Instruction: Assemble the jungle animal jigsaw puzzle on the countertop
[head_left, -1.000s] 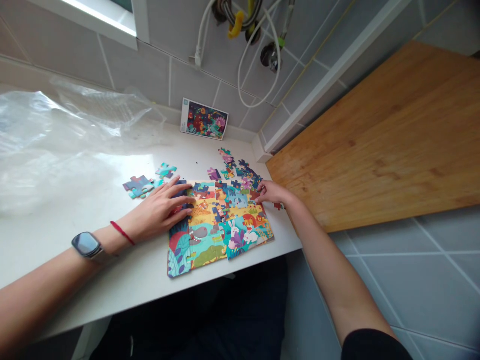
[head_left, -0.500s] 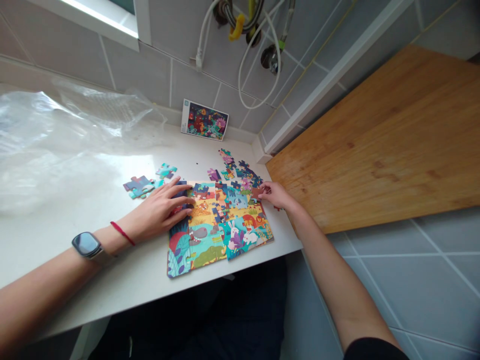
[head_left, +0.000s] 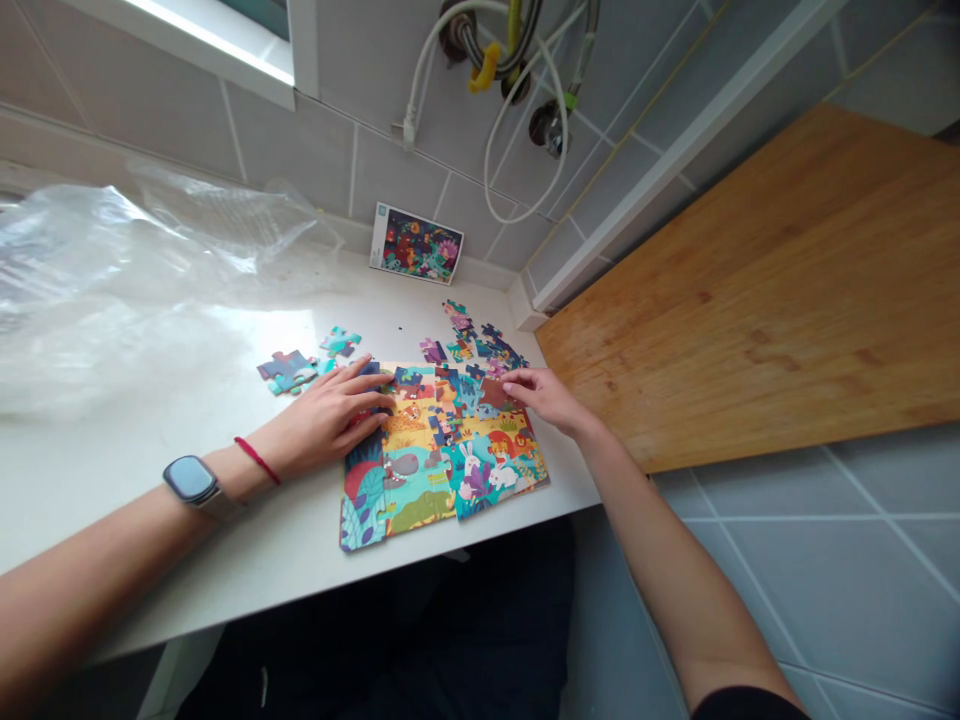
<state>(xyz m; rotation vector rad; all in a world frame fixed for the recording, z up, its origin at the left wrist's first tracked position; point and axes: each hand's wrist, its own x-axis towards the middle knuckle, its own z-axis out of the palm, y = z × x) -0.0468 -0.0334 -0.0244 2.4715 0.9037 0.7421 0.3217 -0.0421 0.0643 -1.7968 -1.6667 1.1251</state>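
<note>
A colourful animal jigsaw puzzle [head_left: 420,505], partly assembled, lies near the front edge of the white counter. My left hand [head_left: 341,410] rests flat on its upper left part, fingers spread. Between the thumb and fingers of my right hand [head_left: 544,395] is a brown puzzle piece [head_left: 495,393], over the puzzle's upper right part. Several loose dark and pink pieces [head_left: 491,345] lie just behind the puzzle. More loose pieces, teal and grey-blue [head_left: 289,370], sit beyond my left hand.
A picture card [head_left: 418,243] of a puzzle scene leans against the tiled wall. Crumpled clear plastic [head_left: 150,250] covers the counter's left side. A wooden board [head_left: 765,300] stands at the right. Hoses and a white cable [head_left: 487,170] hang at the back.
My right hand has moved left with the brown piece, from the puzzle's right edge to over its upper right part. My left hand stays on the puzzle. The view has shifted slightly.
</note>
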